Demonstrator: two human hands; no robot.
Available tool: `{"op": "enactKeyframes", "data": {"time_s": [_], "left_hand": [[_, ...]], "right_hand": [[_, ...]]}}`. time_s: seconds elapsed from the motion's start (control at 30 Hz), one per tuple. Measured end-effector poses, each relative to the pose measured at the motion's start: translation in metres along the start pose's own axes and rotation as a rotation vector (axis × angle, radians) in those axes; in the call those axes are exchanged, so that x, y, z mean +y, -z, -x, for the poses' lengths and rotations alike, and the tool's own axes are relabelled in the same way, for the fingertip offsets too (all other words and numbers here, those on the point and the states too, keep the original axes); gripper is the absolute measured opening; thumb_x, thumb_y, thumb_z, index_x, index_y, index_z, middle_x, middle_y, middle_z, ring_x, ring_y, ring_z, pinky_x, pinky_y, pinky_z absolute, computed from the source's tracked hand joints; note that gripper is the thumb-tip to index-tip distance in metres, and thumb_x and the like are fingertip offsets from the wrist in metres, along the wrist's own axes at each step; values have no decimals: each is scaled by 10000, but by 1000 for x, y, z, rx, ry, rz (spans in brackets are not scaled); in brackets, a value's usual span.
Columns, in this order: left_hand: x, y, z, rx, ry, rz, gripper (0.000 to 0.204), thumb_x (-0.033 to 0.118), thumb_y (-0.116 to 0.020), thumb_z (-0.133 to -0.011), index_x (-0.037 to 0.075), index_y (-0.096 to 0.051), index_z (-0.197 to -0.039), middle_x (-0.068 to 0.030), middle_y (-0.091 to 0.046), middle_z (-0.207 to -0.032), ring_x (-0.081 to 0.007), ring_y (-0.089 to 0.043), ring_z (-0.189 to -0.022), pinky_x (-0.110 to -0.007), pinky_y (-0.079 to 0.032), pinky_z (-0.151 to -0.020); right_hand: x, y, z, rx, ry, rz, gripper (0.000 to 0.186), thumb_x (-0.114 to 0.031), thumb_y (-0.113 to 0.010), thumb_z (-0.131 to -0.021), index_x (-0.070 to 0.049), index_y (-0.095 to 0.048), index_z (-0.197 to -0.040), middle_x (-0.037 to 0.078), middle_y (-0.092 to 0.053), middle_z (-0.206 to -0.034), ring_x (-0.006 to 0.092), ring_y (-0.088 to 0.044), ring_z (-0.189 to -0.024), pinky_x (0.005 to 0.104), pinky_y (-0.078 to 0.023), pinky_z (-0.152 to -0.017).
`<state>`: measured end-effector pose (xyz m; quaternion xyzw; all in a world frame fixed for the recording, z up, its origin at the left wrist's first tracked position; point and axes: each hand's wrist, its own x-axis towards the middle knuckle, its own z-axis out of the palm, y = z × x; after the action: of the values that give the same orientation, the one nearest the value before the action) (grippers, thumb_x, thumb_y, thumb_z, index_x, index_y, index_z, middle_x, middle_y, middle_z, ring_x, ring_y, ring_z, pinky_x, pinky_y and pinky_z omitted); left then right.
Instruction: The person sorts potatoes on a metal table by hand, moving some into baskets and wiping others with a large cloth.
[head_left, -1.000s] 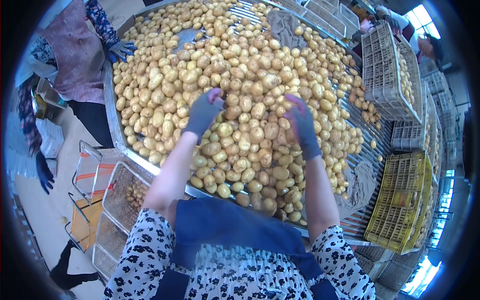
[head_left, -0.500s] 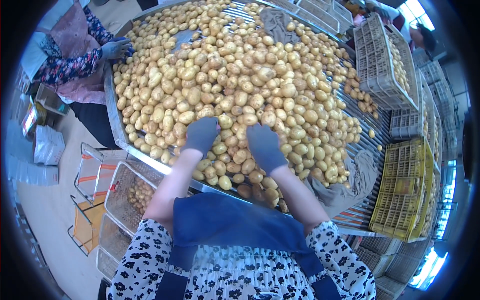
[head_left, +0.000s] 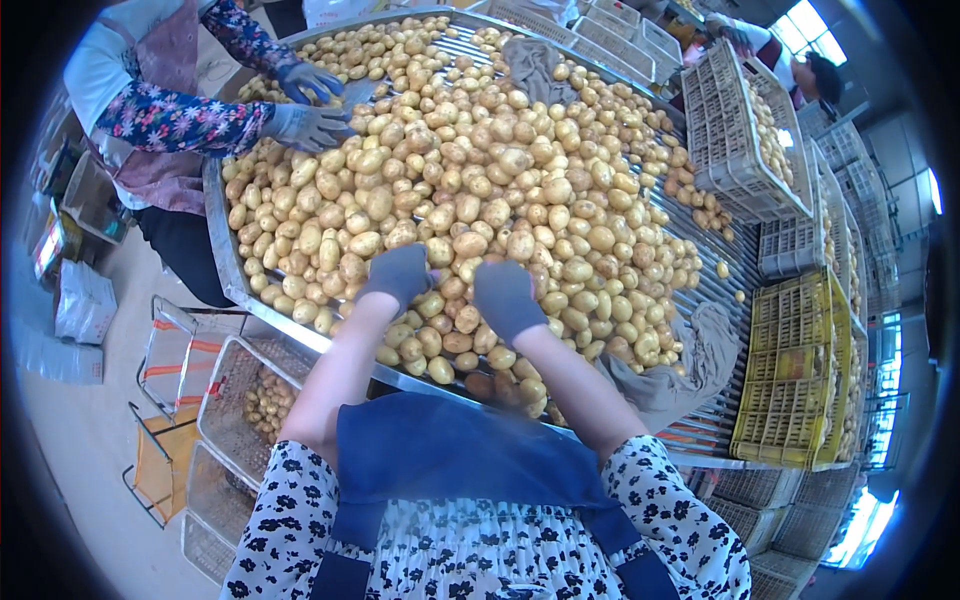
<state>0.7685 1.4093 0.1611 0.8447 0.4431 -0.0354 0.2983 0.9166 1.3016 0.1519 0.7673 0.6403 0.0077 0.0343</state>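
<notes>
Yellow-brown potatoes (head_left: 540, 170) are heaped over a slatted metal sorting table (head_left: 715, 250) with a steel rim. My left hand (head_left: 398, 275), in a grey glove, is curled down among the potatoes near the table's front, with pink fingertips at its right side. Just right of it, my right hand (head_left: 505, 298), also grey-gloved, has its fingers bent down into the pile. Whatever either hand holds is hidden under the fingers. A crumpled grey cloth (head_left: 680, 375) lies on the slats to the right of my right hand.
A co-worker (head_left: 160, 130) at the left reaches gloved hands onto the potatoes; another person (head_left: 810, 80) is at the back right. Grey crates (head_left: 725, 125) and yellow crates (head_left: 775, 370) of potatoes line the right. Mesh baskets (head_left: 235, 380) and folding stools (head_left: 165, 460) stand below the table's left front.
My hands have come lower and closer together, fingers curling down into the pile. The co-worker at the left has moved both gloved hands onto the table's potatoes.
</notes>
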Motion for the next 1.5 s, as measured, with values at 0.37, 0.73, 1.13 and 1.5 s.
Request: {"op": "enactKeyframes", "data": {"time_s": [0.37, 0.73, 1.13, 1.5], "left_hand": [[-19, -9, 5, 98, -70, 628, 376, 323, -566, -860, 46, -582, -1113, -117, -645, -942, -231, -618, -859, -329, -475, -767], [30, -29, 37, -381, -152, 2350, 541, 534, -381, -908, 164, -433, -1299, -102, -417, -1340, -307, -423, -1221, -553, -394, -971], [40, -48, 44, -599, 301, 2631, 412, 478, -542, -858, 254, -563, -1203, -93, -587, -1083, -196, -566, -884, -269, -494, -662], [30, -64, 37, -551, 279, 2451, 472, 526, -516, -860, 199, -521, -1200, -106, -559, -1037, -133, -540, -695, -210, -461, -494]], "right_hand": [[14, 6, 20, 8, 60, -254, 245, -255, -590, -827, -135, -589, -1040, 103, -618, -854, 277, -610, -857, 415, -495, -710], [6, 54, 19, 382, 109, -843, 479, -226, -525, -910, -106, -404, -1357, 180, -524, -1220, 292, -523, -1113, 392, -439, -918], [268, -47, 75, 602, -800, 47, 296, -161, -530, -794, -116, -590, -1081, 159, -553, -1051, 339, -532, -960, 451, -454, -809], [355, -75, 105, 52, -1008, -730, 203, -157, -543, -775, -51, -597, -940, 151, -652, -867, 313, -632, -766, 401, -489, -654]]}}
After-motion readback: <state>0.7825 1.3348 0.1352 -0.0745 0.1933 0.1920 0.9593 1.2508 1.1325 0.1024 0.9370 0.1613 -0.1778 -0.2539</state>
